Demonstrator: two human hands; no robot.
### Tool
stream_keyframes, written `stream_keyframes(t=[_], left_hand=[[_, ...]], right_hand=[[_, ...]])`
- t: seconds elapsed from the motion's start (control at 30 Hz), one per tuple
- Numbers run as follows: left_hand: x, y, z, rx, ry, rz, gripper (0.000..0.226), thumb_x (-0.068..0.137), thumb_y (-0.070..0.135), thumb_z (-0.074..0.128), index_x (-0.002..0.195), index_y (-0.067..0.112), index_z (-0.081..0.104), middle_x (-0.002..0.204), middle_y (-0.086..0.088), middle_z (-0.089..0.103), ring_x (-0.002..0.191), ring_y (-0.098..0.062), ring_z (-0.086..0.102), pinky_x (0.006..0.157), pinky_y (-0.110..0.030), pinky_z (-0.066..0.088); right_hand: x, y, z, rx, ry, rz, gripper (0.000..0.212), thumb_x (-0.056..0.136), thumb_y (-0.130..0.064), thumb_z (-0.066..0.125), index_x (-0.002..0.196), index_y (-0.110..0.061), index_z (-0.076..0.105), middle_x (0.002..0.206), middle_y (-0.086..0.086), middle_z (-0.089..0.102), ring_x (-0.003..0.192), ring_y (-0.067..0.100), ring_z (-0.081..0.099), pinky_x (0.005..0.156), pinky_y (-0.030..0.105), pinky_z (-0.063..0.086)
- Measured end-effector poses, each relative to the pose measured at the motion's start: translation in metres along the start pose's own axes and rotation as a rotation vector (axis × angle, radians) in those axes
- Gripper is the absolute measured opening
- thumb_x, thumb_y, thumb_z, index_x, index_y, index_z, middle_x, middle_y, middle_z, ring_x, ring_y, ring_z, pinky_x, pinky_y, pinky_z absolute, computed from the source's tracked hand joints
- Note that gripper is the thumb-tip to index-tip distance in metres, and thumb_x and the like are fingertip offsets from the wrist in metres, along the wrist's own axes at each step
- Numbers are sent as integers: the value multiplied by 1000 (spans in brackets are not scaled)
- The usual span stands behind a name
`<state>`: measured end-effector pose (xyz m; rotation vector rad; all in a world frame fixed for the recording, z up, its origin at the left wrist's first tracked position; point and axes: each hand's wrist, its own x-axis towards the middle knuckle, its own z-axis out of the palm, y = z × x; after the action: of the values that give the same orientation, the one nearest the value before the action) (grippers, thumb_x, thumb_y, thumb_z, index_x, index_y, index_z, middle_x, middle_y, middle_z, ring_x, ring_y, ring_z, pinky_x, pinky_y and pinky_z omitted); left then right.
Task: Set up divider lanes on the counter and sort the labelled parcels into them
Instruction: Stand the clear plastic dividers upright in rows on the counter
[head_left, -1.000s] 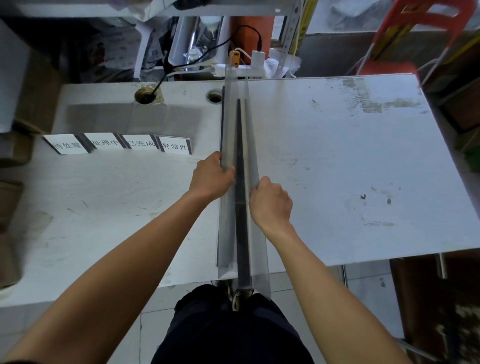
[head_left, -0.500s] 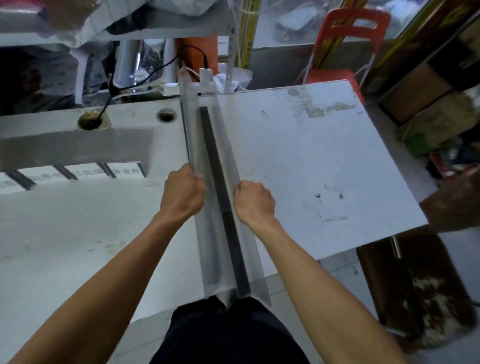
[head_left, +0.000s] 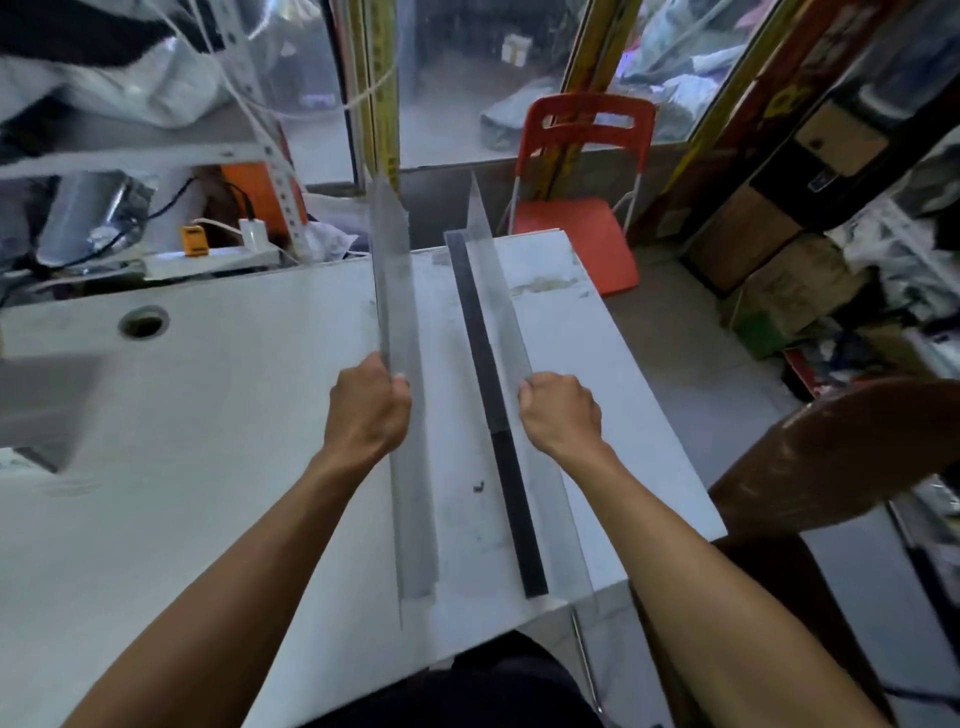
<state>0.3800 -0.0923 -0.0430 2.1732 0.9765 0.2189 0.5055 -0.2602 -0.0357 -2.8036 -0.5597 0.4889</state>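
Note:
Two long clear plastic dividers run front to back over the white counter (head_left: 208, 467). My left hand (head_left: 366, 410) grips the left divider (head_left: 400, 291) near its middle. My right hand (head_left: 558, 408) grips the right divider (head_left: 498, 291), which has a black base strip (head_left: 493, 415) along its left side. The two dividers are a hand's width apart, and both overhang the counter's near edge. No parcels or label cards are in view.
A round cable hole (head_left: 143, 321) lies at the counter's back left. Behind it sit a power strip with plugs (head_left: 218, 254) and cables. An orange folding chair (head_left: 582, 208) stands past the far right corner. A brown rounded object (head_left: 841, 447) and stacked boxes crowd the right.
The dividers were held together as one bundle; now they are pulled apart, one in each hand. The view has swung right, so the label cards have left the frame.

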Motion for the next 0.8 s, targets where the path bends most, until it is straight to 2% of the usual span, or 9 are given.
stream_keyframes(t=[0.07,0.2,0.3,0.37,0.47,0.6,0.67,0.73,0.8], left_hand=[[7,21,25,13,5,-37,23,101,20,50,105,1,62,102,-20,68,85,-36,63,80,-44,57],[9,46,66,18,30,-77,23,102,19,51,105,0,63,99,-21,68,78,-29,56,72,-35,44],[8,58,85,46,47,-106,24,103,19,50,104,-3,62,97,-24,67,77,-31,53,72,-35,39],[10,61,94,59,53,-122,25,103,20,50,104,-3,61,97,-25,67,81,-38,59,72,-36,39],[16,63,101,99,29,-156,26,103,21,49,106,-2,61,100,-26,68,89,-44,62,73,-36,38],[20,69,104,123,0,-170,26,102,20,49,112,-1,60,100,-24,66,92,-43,62,74,-35,37],[21,69,104,117,-13,-180,22,101,20,48,106,1,58,94,-21,63,90,-43,61,74,-35,37],[20,70,104,101,-32,-212,21,100,21,49,102,2,57,93,-20,63,88,-41,59,74,-36,38],[20,70,102,56,-44,-238,22,99,24,51,105,4,58,97,-17,65,86,-37,57,75,-35,39]], right_hand=[[22,32,-15,-21,-19,8,34,106,-31,37,87,-12,59,96,14,67,90,35,65,78,39,52],[59,82,-38,-68,-34,9,31,104,-29,37,84,-13,54,97,16,67,92,39,64,77,40,50],[77,106,-48,-87,-34,2,31,104,-31,37,86,-14,57,99,17,67,94,39,64,80,41,51],[87,116,-50,-81,-58,9,33,105,-33,37,95,-13,61,104,18,67,99,40,64,85,44,54],[99,121,-51,-115,-109,21,33,106,-32,37,108,-10,62,114,19,66,105,40,62,88,44,51],[105,121,-50,-172,-141,8,29,106,-30,36,110,-13,59,118,15,65,108,37,62,89,42,47],[106,121,-49,-183,-146,11,27,107,-33,37,114,-14,56,120,14,66,107,35,62,90,43,48],[104,122,-47,-167,-100,27,37,105,-39,46,131,-14,49,127,14,63,114,35,60,92,44,47],[100,120,-41,-139,89,-20,56,98,-41,60,143,-13,41,133,13,57,119,35,55,95,46,45]])
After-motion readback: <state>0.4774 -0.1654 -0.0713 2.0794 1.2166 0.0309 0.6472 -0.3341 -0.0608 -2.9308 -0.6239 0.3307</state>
